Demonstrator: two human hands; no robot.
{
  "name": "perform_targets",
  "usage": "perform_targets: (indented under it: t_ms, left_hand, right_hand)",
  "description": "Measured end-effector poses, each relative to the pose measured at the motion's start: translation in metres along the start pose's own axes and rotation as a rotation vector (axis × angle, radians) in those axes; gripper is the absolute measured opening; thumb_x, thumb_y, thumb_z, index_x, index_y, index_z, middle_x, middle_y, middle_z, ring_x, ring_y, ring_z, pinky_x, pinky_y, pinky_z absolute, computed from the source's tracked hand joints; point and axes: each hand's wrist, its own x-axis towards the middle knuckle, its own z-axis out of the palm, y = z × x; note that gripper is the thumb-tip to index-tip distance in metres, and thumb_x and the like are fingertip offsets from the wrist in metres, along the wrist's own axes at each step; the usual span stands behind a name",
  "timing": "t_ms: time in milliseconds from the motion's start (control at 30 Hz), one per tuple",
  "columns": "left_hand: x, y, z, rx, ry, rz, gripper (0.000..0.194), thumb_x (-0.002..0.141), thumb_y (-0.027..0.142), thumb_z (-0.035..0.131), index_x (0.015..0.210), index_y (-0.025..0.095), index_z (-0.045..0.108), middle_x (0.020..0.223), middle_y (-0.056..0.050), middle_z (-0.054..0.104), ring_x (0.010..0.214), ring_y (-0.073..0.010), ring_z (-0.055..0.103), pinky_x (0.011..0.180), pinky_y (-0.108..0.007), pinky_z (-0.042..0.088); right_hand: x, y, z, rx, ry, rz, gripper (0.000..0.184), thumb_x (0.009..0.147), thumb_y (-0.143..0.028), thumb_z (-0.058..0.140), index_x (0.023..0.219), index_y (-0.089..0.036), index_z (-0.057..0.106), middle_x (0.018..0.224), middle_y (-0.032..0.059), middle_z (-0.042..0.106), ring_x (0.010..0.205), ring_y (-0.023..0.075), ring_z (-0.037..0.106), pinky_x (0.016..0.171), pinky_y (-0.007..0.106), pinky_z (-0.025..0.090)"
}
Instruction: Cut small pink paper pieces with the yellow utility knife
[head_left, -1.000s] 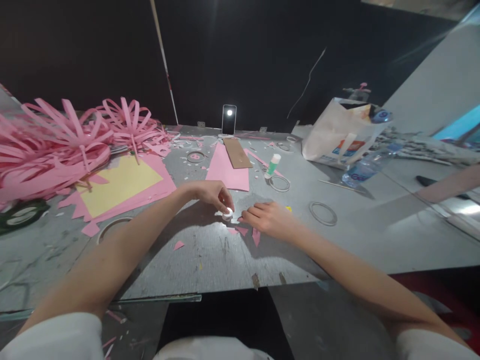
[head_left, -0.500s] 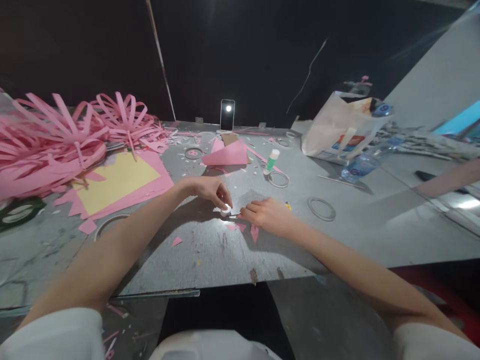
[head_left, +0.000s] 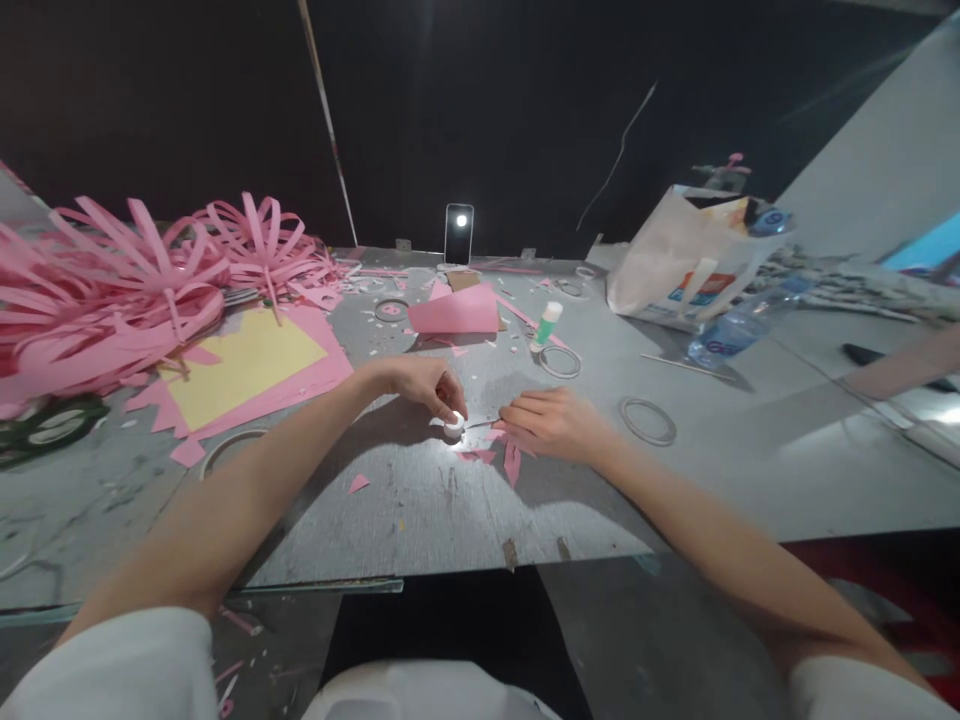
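My left hand [head_left: 430,385] is closed, its thumb and fingertips pinching a small white round thing [head_left: 454,427] just above the table. It looks like a little roll, but I cannot make out its kind. To its right, my right hand [head_left: 551,422] is closed around the end of a thin grey strip [head_left: 481,424]. The strip reaches left to the white round thing; whether the two are joined cannot be seen. Pink paper scraps [head_left: 512,462] lie under and in front of my right hand.
Pink paper-strip shapes [head_left: 161,265] pile up at left beside a yellow sheet [head_left: 247,365]. A lit phone [head_left: 459,235] stands behind folded pink paper [head_left: 455,310]. Rightward are a glue stick [head_left: 547,326], rings [head_left: 647,421], a plastic bottle [head_left: 739,325], a white bag [head_left: 660,265] and another person's arm [head_left: 911,360].
My right hand has moved slightly right, away from my left hand, and more of the thin strip shows between them. My left hand stays on the white round thing. The view has shifted slightly.
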Motion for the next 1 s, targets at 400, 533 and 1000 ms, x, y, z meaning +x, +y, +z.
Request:
perform_targets:
  t_ms: [400,533,1000]
  left_hand:
    - [0.000,0.001,0.002,-0.045,0.004,-0.003,0.032,0.076,0.050,0.091,0.099,0.029,0.092,0.089,-0.002,0.083,0.077,-0.0156,0.062,0.074,-0.027,0.042]
    - [0.000,0.001,0.002,-0.019,0.005,-0.007,0.033,0.077,0.051,0.091,0.100,0.028,0.092,0.087,-0.002,0.082,0.076,-0.0156,0.061,0.073,-0.027,0.041]
    - [-0.003,-0.002,0.001,-0.055,0.021,-0.024,0.036,0.071,0.052,0.096,0.098,0.029,0.091,0.089,-0.003,0.083,0.077,-0.0160,0.064,0.075,-0.028,0.043]
  right_hand:
    - [0.010,-0.021,0.009,-0.078,-0.096,-0.095,0.034,0.121,-0.025,0.046,0.097,-0.016,0.070,0.079,0.0028,0.067,0.069,0.0165,0.055,0.062,0.038,0.020]
    - [0.013,-0.026,0.008,-0.090,-0.173,-0.039,0.036,0.121,-0.028,0.047,0.094,-0.017,0.068,0.077,0.0026,0.066,0.069,0.0169,0.055,0.062,0.038,0.017]
    - [0.004,-0.005,0.001,0.008,-0.138,0.017,0.051,0.122,-0.040,0.044,0.085,-0.017,0.070,0.075,0.0034,0.068,0.065,0.0156,0.057,0.061,0.037,0.020]
